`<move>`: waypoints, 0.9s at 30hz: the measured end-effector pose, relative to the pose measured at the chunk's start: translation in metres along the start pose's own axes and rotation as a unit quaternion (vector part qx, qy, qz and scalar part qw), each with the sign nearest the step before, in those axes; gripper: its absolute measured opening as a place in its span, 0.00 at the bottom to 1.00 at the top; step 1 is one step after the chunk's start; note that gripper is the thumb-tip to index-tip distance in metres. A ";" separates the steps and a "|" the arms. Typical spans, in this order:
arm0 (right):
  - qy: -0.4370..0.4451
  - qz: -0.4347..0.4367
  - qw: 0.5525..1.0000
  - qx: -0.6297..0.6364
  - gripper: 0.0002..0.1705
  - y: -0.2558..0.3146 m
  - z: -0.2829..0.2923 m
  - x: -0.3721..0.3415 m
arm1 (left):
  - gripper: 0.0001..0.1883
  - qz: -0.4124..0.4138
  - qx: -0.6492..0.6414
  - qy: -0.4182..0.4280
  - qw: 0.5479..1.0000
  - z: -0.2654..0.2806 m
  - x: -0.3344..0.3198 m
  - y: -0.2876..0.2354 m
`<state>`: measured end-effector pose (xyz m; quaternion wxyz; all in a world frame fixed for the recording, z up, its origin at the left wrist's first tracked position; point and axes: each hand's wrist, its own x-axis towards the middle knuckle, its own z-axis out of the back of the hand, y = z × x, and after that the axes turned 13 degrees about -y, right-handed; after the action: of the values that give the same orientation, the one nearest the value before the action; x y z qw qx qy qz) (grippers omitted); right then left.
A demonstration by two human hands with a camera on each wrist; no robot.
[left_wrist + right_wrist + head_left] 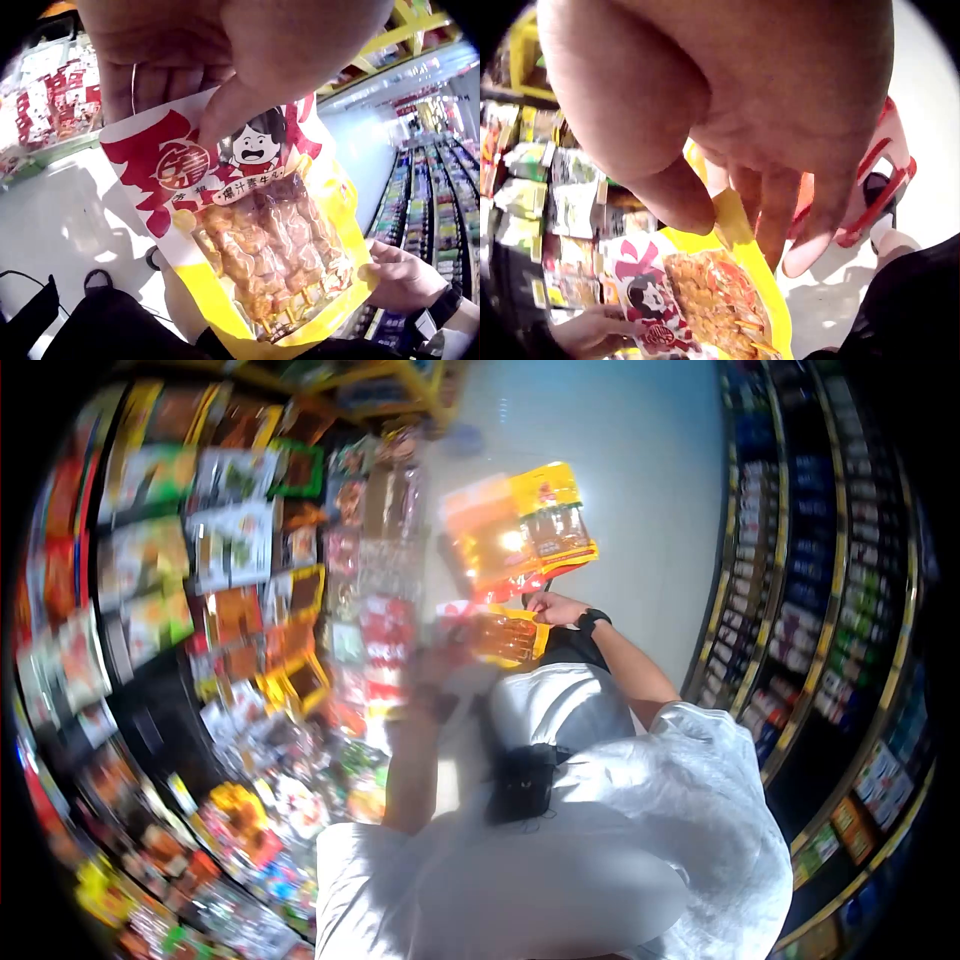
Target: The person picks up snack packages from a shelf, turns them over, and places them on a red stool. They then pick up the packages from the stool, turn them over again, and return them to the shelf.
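You can pass a hand over the open floor (660, 490) between the large yellow packs (560, 525) and the right-hand shelves (790, 570). Straight ahead, those packs block you just beyond the pouch (510, 638) that spans the gap between your hands. On your left, crowded packets (235, 545) hem you in, with a yellow rack (425, 395) farther forward.

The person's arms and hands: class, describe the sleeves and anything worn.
The sleeves are white, loose and short. The left hand and right hand wear no gloves. A black band with a small squarish face circles the right wrist; the left wrist is too blurred to judge.
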<state>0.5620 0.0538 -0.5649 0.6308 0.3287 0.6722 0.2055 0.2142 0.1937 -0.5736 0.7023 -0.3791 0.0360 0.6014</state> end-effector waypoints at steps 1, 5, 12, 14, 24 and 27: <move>0.014 0.006 0.998 -0.060 0.14 -0.013 -0.014 0.006 | 0.15 -0.003 -0.016 -0.017 1.000 0.016 -0.034 -0.028; 0.067 0.066 0.965 -0.246 0.15 -0.053 -0.061 0.013 | 0.15 0.171 -0.232 -0.070 0.955 0.033 -0.138 -0.032; 0.359 0.063 0.739 -0.567 0.19 0.005 -0.242 -0.030 | 0.15 0.266 -0.388 -0.252 0.846 0.017 -0.356 0.078; 0.415 0.066 0.679 -0.601 0.19 -0.001 -0.309 -0.049 | 0.12 0.258 -0.442 -0.314 0.799 -0.017 -0.422 0.112; 0.680 0.087 0.323 -0.653 0.15 -0.208 -0.492 -0.154 | 0.17 0.306 -0.722 -0.553 0.283 -0.284 -0.600 0.038; 0.736 0.217 0.072 -0.637 0.21 -0.200 -0.523 -0.263 | 0.16 0.319 -0.744 -0.575 0.119 -0.439 -0.547 -0.017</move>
<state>0.0082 -0.1985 -0.4530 -0.2846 -0.3836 0.3109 0.8217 0.2568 -0.5058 -0.5998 -0.3696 -0.2104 -0.7260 0.5404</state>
